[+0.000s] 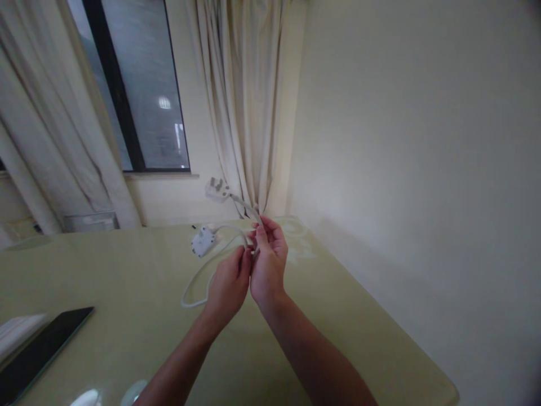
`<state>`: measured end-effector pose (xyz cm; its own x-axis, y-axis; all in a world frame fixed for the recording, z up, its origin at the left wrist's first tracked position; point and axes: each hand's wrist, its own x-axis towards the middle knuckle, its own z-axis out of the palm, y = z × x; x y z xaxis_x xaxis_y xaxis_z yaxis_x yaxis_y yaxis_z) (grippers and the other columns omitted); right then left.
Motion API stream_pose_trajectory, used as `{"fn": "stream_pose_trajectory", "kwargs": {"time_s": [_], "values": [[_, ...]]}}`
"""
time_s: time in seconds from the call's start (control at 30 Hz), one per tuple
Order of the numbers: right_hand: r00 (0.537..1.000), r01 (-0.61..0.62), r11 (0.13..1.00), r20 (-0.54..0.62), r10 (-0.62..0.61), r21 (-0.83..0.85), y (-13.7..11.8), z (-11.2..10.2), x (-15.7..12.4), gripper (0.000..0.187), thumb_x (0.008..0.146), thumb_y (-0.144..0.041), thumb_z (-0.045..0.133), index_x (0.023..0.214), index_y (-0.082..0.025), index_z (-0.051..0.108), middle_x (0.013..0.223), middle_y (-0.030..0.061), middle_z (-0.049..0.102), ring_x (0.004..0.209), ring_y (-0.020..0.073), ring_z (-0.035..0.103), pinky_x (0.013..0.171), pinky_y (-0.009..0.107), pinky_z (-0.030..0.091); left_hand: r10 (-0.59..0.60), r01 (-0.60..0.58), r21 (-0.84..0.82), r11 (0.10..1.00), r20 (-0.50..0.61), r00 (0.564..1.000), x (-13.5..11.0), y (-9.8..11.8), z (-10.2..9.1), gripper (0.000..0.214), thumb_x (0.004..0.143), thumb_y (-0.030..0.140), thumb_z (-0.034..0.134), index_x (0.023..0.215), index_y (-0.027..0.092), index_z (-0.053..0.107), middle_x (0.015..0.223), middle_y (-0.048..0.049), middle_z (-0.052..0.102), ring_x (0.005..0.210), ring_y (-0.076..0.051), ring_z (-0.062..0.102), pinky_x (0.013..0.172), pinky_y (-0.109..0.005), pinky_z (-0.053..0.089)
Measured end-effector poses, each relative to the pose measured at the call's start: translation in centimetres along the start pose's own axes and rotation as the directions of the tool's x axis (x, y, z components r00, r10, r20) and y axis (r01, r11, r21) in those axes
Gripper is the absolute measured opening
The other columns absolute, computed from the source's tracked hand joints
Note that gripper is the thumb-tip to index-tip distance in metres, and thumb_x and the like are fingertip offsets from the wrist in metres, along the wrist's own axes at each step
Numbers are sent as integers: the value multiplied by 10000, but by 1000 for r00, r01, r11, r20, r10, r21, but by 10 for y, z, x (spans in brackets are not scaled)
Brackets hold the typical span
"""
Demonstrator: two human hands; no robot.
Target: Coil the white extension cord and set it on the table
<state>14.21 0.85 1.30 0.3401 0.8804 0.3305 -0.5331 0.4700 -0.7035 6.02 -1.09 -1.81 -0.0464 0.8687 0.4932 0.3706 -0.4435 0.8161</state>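
Note:
A white power cord (195,283) runs in a loop above and across the table, and both hands are closed on it. My left hand (230,276) pinches the cord close to the middle, its thumb and fingers pressed together. Right beside it, my right hand (270,251) grips another stretch of the cord, thumb on top. From the right hand the cord curves up and left to a white three-pin plug (217,190). A white multi-socket block (203,242) sits at another cord end, left of the hands. The cord between the palms is hidden.
The pale green table (139,282) meets a plain wall (414,169) on the right. A black flat slab (46,349) and a white stack (19,335) lie at the left. Curtains (243,101) and a window (146,84) stand behind.

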Motion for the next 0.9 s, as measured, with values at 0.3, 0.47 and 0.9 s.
{"fn": "stream_pose_trajectory", "kwargs": {"time_s": [0.3,0.47,0.9], "values": [[993,43,999,-113,-47,-33,-24,-21,43,409,779,-394,790,1123,-208,671,1001,16,691,496,27,332,420,214,225,-87,21,-250,968,-259,962,23,0,-78,369,1032,561,520,1039,211,637,625,75,349,463,-103,289,401,-206,221],[964,-241,966,86,250,-96,-19,-18,37,453,766,-517,797,1066,-183,736,895,-13,666,429,5,297,394,208,139,31,-52,-144,988,-144,989,17,15,-86,377,1031,550,525,1071,207,676,622,64,315,482,-119,285,418,-235,213],[881,-167,949,392,266,-268,-8,-2,-2,489,869,-629,756,976,-157,822,541,-86,367,488,71,271,456,239,200,293,-319,208,924,147,945,10,32,-60,400,1030,354,522,662,208,580,586,9,574,550,-140,496,592,-279,383]]}}
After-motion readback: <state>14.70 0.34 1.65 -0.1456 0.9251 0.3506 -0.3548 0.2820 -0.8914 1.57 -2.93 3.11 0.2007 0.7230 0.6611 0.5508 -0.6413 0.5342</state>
